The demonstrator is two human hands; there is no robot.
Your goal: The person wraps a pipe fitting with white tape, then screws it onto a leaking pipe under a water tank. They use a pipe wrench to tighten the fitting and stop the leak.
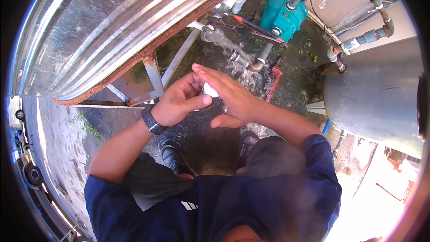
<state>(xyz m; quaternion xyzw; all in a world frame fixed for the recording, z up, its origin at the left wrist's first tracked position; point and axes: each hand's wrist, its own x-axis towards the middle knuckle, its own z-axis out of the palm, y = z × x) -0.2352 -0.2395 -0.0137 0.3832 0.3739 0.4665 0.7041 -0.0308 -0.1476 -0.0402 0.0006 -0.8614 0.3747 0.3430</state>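
My left hand [181,101], with a watch on the wrist, is closed on a small white piece [210,90] whose shape is partly hidden. My right hand [230,101] lies against it with fingers stretched over it and thumb apart. Just beyond my hands, water pours and splashes around metal pipe fittings [255,65] on the wet concrete. A black-and-orange handled tool [257,29] lies across the pipework by a teal pump [282,11]. A red tool [273,85] lies on the ground to the right of the water.
A corrugated metal sheet on a rusty frame [103,31] fills the upper left. A large grey tank [371,98] stands at the right, below wall-mounted pipes [383,27]. A blue pipe [326,126] runs by the tank. Vehicles [31,175] show at the far left.
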